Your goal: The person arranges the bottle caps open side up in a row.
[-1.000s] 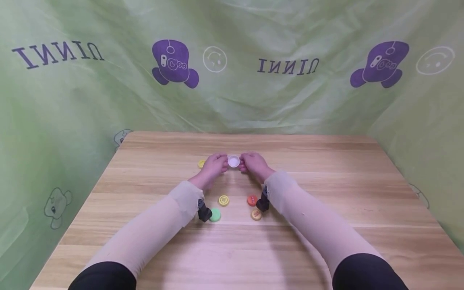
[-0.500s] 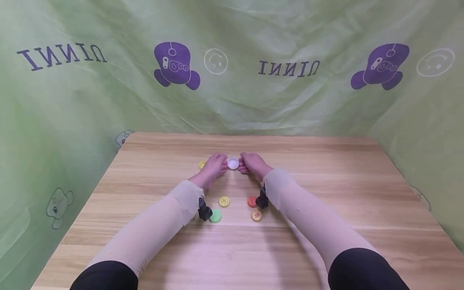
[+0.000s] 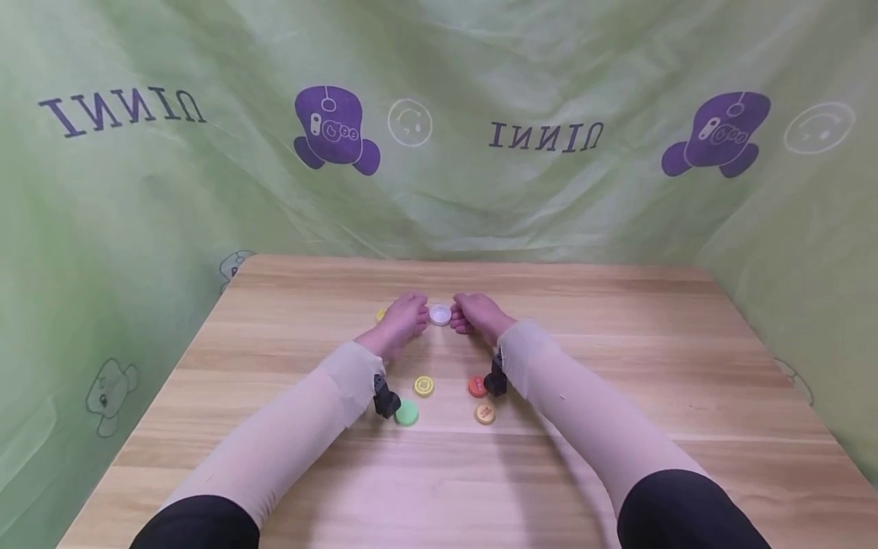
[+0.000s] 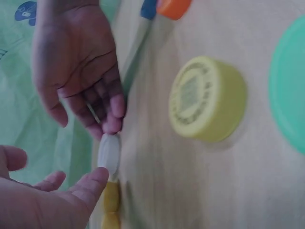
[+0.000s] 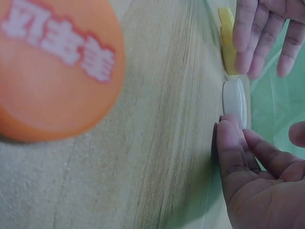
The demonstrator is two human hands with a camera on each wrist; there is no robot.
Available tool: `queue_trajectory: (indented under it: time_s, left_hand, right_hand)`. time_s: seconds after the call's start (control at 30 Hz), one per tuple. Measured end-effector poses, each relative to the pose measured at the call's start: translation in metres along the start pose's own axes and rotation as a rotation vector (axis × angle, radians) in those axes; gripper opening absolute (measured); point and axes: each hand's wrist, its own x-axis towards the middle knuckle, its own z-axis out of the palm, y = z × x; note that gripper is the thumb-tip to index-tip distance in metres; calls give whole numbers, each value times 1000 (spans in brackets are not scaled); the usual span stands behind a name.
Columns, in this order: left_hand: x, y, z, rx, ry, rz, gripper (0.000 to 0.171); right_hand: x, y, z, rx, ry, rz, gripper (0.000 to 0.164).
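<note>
A white bottle cap [image 3: 440,315], hollow side up, lies on the table between my two hands. My left hand [image 3: 403,319] is at its left side with fingers loosely extended, fingertips beside the rim. From the right, my right hand [image 3: 482,315] has its fingertips against or very close to the cap; the right wrist view shows the white cap [image 5: 234,101] just beyond them. Neither thumb closes on it. Yellow caps [image 5: 228,45] sit in line past the white one, partly hidden by my left hand in the head view.
Nearer on the wooden table [image 3: 439,488] lie a yellow cap [image 3: 424,386], a green cap [image 3: 407,412], a red-orange cap [image 3: 477,386] and a tan cap [image 3: 485,414]. The wrist cameras hang close to the green and red-orange caps. A green printed cloth [image 3: 446,206] stands behind.
The white cap has tipped from facing the head camera to lying flatter. Both hands stay around it, their fingers slightly looser. The head view has shifted a little.
</note>
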Motion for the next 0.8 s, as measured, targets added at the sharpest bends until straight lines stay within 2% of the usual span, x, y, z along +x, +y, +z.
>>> queue_trajectory:
  time_s: [0.3, 0.47, 0.63, 0.8]
  left_hand:
    - [0, 7, -16, -53, 28, 11, 49]
    - [2, 7, -17, -50, 23, 3, 50]
    - [1, 5, -16, -48, 31, 23, 49]
    - [-2, -2, -15, -7, 23, 28, 47]
  right_hand:
    - [2, 0, 1, -9, -5, -6, 28]
    - [-2, -4, 3, -36, 1, -11, 26]
    - [-2, -5, 3, -55, -2, -33, 24]
    - [-6, -2, 2, -80, -23, -31, 24]
